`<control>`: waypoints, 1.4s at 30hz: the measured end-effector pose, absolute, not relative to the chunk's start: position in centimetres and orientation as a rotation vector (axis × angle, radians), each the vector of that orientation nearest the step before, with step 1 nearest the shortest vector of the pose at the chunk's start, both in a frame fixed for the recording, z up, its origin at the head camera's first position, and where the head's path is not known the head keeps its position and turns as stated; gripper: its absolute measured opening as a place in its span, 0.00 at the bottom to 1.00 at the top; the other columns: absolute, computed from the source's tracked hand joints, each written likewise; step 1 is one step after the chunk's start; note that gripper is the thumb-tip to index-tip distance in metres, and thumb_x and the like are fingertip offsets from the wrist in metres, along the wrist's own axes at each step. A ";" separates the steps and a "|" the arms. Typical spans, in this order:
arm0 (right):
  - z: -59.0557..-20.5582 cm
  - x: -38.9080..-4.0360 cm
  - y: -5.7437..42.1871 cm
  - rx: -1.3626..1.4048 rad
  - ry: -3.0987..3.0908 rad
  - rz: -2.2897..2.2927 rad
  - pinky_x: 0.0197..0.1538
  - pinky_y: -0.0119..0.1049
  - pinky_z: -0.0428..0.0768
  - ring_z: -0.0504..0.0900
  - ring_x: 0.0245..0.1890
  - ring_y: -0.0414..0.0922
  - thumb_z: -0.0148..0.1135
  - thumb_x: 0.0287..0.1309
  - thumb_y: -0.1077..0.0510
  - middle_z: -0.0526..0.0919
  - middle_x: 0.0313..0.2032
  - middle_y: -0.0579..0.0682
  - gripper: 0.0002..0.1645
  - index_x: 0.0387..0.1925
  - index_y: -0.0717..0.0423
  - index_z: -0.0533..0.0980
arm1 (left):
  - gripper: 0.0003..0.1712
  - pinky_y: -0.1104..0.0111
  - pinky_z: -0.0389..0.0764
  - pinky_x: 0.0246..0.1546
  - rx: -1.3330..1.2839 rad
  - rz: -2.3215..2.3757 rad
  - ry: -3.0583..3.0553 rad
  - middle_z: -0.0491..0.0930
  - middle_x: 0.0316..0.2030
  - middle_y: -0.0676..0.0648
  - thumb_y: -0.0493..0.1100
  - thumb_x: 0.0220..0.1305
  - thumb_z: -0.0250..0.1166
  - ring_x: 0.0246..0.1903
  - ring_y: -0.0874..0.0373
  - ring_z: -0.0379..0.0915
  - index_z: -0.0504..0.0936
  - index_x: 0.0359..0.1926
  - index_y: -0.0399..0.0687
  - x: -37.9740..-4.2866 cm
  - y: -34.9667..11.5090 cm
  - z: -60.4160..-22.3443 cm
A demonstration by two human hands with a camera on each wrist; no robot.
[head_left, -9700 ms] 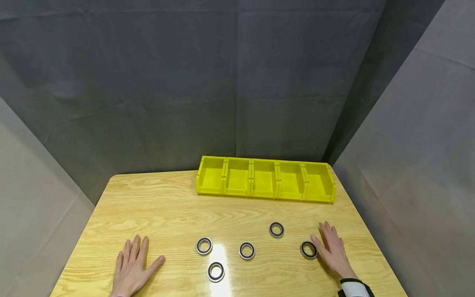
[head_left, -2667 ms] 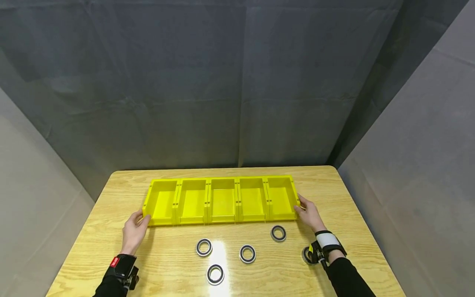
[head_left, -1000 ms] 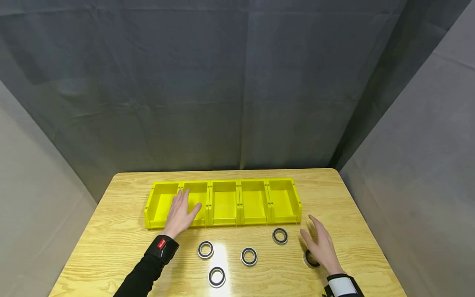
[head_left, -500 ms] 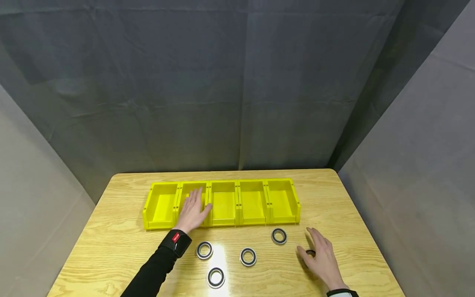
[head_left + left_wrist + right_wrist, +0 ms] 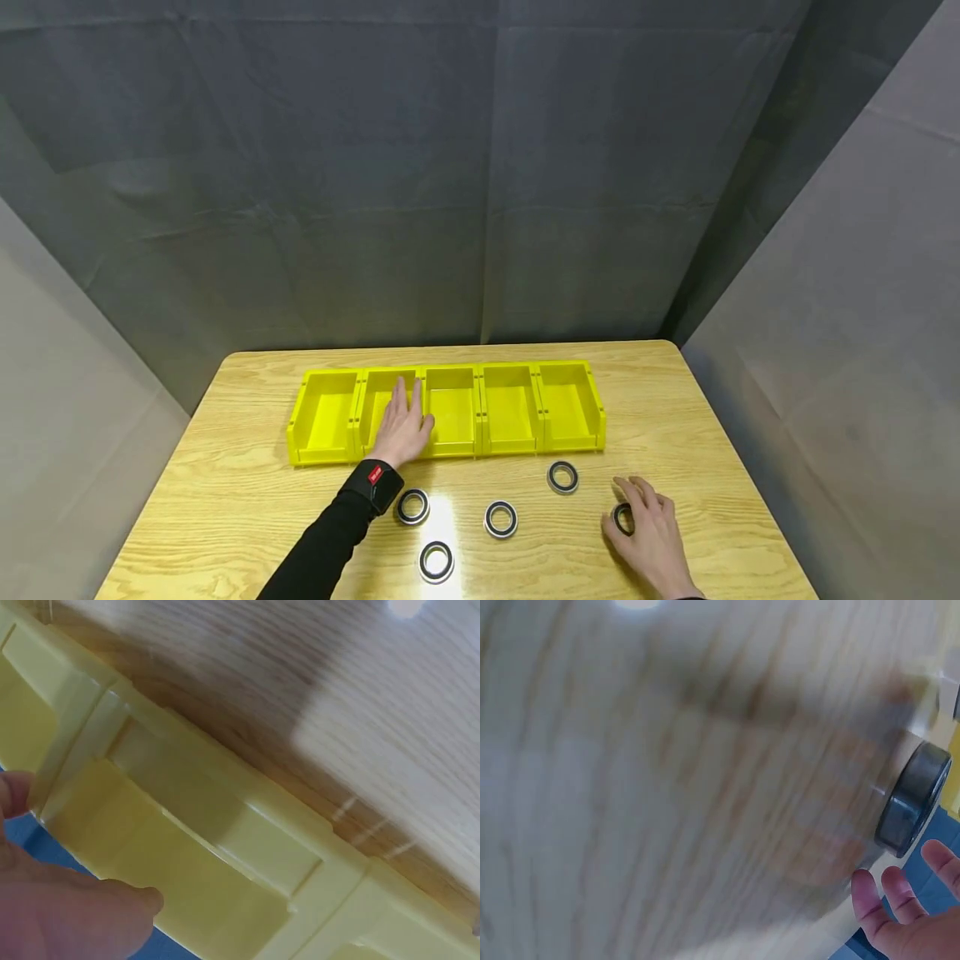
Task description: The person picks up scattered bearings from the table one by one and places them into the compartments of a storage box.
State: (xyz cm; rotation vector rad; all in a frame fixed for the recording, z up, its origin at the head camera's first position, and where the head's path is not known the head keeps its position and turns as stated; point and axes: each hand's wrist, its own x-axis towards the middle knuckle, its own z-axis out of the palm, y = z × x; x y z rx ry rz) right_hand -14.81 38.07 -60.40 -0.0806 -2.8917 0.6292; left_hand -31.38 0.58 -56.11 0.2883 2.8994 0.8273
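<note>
We see a person's right grip (image 5: 652,542) around the rightmost ring (image 5: 618,520), a bearing-like piece lying flat on the counter (image 5: 720,500). Its thumb and fingers are spread to either side of the ring, not pinching it; in the right wrist view, the fingertips that show are just beside its edge, while the thumb's contact we cannot tell. We judge the work barely begun: all five rings rest on the counter, outside the row of yellow bins (image 5: 573,444), and this one is not yet lifted, so every ring seems left to handle. The ring is a thick, round band with a silvery rim, a black face and a pale inner edge around a wide hole; from the side it looks dark and glossy. To its left lie four alike: the upper ring (image 5: 552,477), the middle ring (image 5: 489,519), the left ring (image 5: 402,507) and the front ring (image 5: 424,562), all well apart from the bins' far edge. Farther out, the left grip (image 5: 401,433) hangs over the second compartment from the left, fingers extended and apart, holding nothing; whether it touches the bins, we cannot tell. A dark cloth (image 5: 337,167) hangs behind.
</note>
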 end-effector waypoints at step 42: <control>-60.6 -14.8 37.7 -0.123 -3.024 0.688 0.44 0.55 0.72 0.70 0.44 0.60 0.67 0.46 0.62 0.75 0.45 0.60 0.15 0.40 0.52 0.79 | 0.45 0.42 0.47 0.78 0.381 0.701 2.877 0.35 0.78 0.27 0.38 0.71 0.54 0.78 0.32 0.39 0.40 0.79 0.33 -31.7 1.0 -57.4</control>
